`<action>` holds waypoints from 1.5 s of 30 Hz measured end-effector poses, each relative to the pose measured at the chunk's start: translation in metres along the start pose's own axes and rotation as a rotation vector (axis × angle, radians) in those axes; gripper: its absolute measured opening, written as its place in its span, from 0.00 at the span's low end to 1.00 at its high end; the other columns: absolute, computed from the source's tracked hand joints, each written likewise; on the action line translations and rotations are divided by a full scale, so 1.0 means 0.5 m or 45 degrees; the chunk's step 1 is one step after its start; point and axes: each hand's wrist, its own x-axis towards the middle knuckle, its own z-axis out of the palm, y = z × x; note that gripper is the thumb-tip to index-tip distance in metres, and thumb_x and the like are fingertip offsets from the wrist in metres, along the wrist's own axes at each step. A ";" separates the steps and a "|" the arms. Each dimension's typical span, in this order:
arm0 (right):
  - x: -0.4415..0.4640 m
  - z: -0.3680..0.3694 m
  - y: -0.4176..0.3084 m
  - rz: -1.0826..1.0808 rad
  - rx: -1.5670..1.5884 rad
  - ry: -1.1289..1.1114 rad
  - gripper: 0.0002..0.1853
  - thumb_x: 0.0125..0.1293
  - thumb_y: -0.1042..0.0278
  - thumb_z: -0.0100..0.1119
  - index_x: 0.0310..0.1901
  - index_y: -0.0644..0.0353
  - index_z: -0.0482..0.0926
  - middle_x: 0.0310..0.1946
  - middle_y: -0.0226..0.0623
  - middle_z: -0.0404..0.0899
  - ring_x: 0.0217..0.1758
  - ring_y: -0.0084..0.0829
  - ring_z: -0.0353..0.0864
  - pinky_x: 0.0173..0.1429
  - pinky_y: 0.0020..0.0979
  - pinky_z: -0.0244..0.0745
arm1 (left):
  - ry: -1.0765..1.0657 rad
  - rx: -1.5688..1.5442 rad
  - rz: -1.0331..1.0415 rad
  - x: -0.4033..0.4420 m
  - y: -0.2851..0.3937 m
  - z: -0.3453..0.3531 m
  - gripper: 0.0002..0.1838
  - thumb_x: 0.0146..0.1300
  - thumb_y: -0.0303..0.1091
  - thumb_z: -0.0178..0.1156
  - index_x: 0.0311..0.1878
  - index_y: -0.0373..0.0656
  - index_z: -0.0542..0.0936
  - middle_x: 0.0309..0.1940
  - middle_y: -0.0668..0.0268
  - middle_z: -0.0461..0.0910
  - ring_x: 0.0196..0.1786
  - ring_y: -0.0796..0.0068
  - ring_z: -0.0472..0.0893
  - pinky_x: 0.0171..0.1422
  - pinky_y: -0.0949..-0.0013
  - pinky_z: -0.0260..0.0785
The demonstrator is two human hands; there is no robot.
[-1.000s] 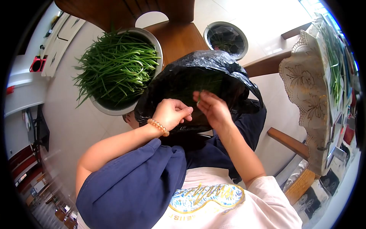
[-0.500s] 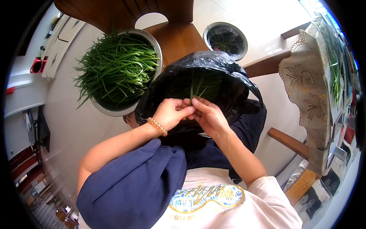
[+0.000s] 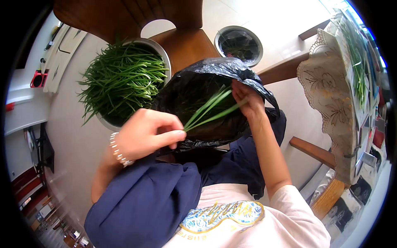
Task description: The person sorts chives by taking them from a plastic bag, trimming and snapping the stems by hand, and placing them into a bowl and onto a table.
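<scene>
Between the thumb and fingers of my left hand, a few garlic chives are pinched at one end. Their long flat blades fan out to the upper right, across the mouth of a black plastic bag. My right hand is inside the right side of the bag's opening, fingers loosely extended and partly in shadow, near the blade tips. The bag rests at my lap, and its contents are dark and hard to make out. A metal basin heaped with green chives stands beyond my left hand.
A wooden chair stands ahead, partly behind the basin and bag. On the floor beyond is a metal bowl lined with dark plastic. At right, a table with a lace-edged cloth carries more green blades.
My hands were together over the bag and are now apart. My left hand has drawn the chives to the lower left; my right hand has moved up and right into the bag's opening.
</scene>
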 end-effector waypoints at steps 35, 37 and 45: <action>-0.269 0.163 -0.127 -2.048 -1.373 -0.529 0.07 0.42 0.80 0.63 0.26 0.60 0.77 0.18 0.31 0.74 0.23 0.30 0.73 0.31 0.26 0.68 | 0.527 0.418 0.265 -0.112 0.036 -0.077 0.04 0.49 0.24 0.63 0.28 0.34 0.80 0.21 0.64 0.78 0.22 0.82 0.75 0.25 0.80 0.64; -0.287 0.159 -0.097 -1.587 -1.024 -0.431 0.04 0.44 0.83 0.55 0.23 0.63 0.73 0.17 0.33 0.73 0.20 0.26 0.72 0.29 0.23 0.67 | 0.490 0.435 0.318 -0.112 0.038 -0.076 0.04 0.48 0.24 0.63 0.28 0.34 0.80 0.21 0.64 0.77 0.22 0.81 0.75 0.25 0.80 0.63; -0.288 0.138 -0.088 -0.881 -0.976 -0.583 0.02 0.55 0.79 0.55 0.27 0.64 0.72 0.21 0.36 0.77 0.23 0.22 0.77 0.28 0.20 0.70 | 0.642 0.511 0.393 -0.121 0.047 -0.063 0.04 0.47 0.24 0.64 0.27 0.36 0.80 0.21 0.64 0.77 0.21 0.80 0.73 0.24 0.78 0.62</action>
